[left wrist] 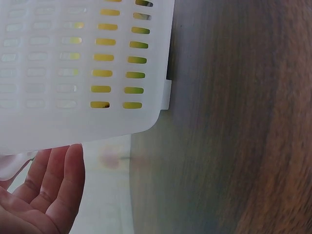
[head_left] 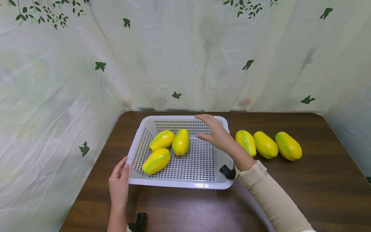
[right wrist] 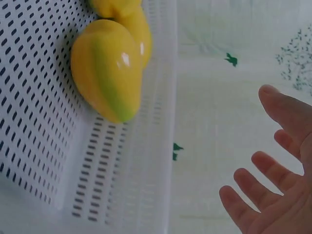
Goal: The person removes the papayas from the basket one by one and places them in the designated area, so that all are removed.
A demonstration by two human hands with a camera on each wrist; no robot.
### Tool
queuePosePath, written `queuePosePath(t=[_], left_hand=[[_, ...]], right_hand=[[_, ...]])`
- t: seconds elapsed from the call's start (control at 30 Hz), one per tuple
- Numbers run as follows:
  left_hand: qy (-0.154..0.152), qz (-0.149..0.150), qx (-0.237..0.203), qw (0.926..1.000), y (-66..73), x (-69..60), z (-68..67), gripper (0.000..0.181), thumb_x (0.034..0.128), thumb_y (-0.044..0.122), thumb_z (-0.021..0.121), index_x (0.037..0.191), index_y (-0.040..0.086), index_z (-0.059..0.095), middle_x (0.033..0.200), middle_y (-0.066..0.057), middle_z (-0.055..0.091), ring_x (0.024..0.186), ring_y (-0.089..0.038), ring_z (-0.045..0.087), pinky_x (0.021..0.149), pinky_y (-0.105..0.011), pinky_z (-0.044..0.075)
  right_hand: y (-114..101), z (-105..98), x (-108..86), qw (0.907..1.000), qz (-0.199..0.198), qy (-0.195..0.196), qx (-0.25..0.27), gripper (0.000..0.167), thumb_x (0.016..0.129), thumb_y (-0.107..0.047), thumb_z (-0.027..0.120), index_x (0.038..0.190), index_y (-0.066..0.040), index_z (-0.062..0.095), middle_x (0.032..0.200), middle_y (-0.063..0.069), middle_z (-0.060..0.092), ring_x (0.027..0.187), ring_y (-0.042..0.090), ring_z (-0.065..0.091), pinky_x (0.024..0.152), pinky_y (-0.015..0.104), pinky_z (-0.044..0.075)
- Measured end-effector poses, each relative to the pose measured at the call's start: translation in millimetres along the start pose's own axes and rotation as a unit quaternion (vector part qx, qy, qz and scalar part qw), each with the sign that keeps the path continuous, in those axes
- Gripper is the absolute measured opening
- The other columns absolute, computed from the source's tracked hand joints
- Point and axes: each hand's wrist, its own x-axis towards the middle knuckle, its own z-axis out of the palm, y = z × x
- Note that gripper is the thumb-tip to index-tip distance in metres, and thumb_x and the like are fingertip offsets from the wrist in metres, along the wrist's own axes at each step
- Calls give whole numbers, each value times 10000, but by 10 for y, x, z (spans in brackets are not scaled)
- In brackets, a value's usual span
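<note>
At the left rim of the white basket (head_left: 203, 185), the left hand (head_left: 119, 179) is touching the edge with its fingertips. Its fingers are lying nearly straight and close together, as the left wrist view is showing; whether the thumb is hooking over the rim, I cannot tell. Above the basket's right part, the right hand (head_left: 215, 133) is hovering with its fingers spreading apart and its thumb standing well off from them. It is holding nothing and its palm is facing the basket's left half.

There, three yellow-green fruits (head_left: 181, 142) are lying close together on the perforated floor, near the left hand's side. To the right of the basket, three more fruits (head_left: 265, 145) are lying in a row on the table (head_left: 185, 206), the nearest of them just beyond the right forearm. A pale sleeve (head_left: 272, 196) is covering that forearm. Behind the table, a whitish curtain (head_left: 156, 64) is hanging, showing green leaf prints.
</note>
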Motion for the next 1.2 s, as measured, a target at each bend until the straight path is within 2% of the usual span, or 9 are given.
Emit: queuePosePath(t=[0.03,0.17,0.47,0.57,0.73,0.8,0.9,1.0,1.2], left_hand=[[128,-19,163,9998,-26,9,20,406,852,547,463,1237,425,501,1124,56,573,911,-142,560,678,-177,483],[187,32,166,9997,-53,14,32,399,850,553,463,1228,433,506,1109,82,576,909,-132,562,692,-183,483],[125,4,171,9998,-49,8,44,384,862,530,464,1230,428,506,1129,53,573,914,-145,554,688,-180,482],[57,-115,93,9999,128,-58,29,394,876,492,473,1249,374,514,1139,-7,571,903,-153,544,669,-151,473],[64,-164,177,9997,681,-268,5,409,911,411,464,1282,246,516,1061,-95,581,805,-182,509,540,-146,425],[58,-177,221,9996,821,-319,-3,399,925,375,455,1286,216,514,1036,-105,585,777,-192,492,498,-180,395],[39,-313,205,9993,871,-337,-11,384,927,351,462,1283,215,518,1037,-98,588,770,-182,487,480,-179,378],[46,-383,227,9990,849,-328,-16,378,926,353,464,1280,232,519,1039,-87,590,772,-180,487,467,-177,364],[1,-432,193,9989,845,-335,-13,384,922,390,451,1282,268,511,1069,-65,580,824,-176,497,563,-146,430]], right_hand=[[8,24,29,10000,21,-73,42,619,811,-250,666,1349,-138,383,1368,45,352,1232,203,333,973,388,328],[33,123,120,9990,199,-358,177,620,808,-297,662,1346,-148,393,1368,24,367,1241,188,328,985,390,310],[131,398,240,9933,600,-967,177,677,776,-253,712,1358,-138,385,1396,44,336,1273,212,285,1005,423,270],[153,464,282,9901,815,-1131,187,702,763,-260,724,1364,-148,379,1405,37,323,1282,207,267,1014,422,252],[200,544,348,9846,1044,-1371,285,776,741,-297,739,1386,-143,338,1422,26,294,1293,183,243,1026,393,230],[222,578,369,9827,1080,-1463,339,810,727,-299,750,1391,-127,320,1427,29,284,1300,180,231,1034,380,216],[247,634,394,9794,1132,-1623,395,865,700,-307,770,1399,-117,296,1438,32,264,1309,182,211,1042,376,191],[257,697,415,9751,1200,-1829,369,918,677,-334,783,1411,-136,268,1453,34,221,1314,189,190,1036,398,197],[259,790,443,9707,1352,-1961,300,969,649,-352,799,1417,-159,241,1467,30,165,1308,207,189,1018,433,228]])
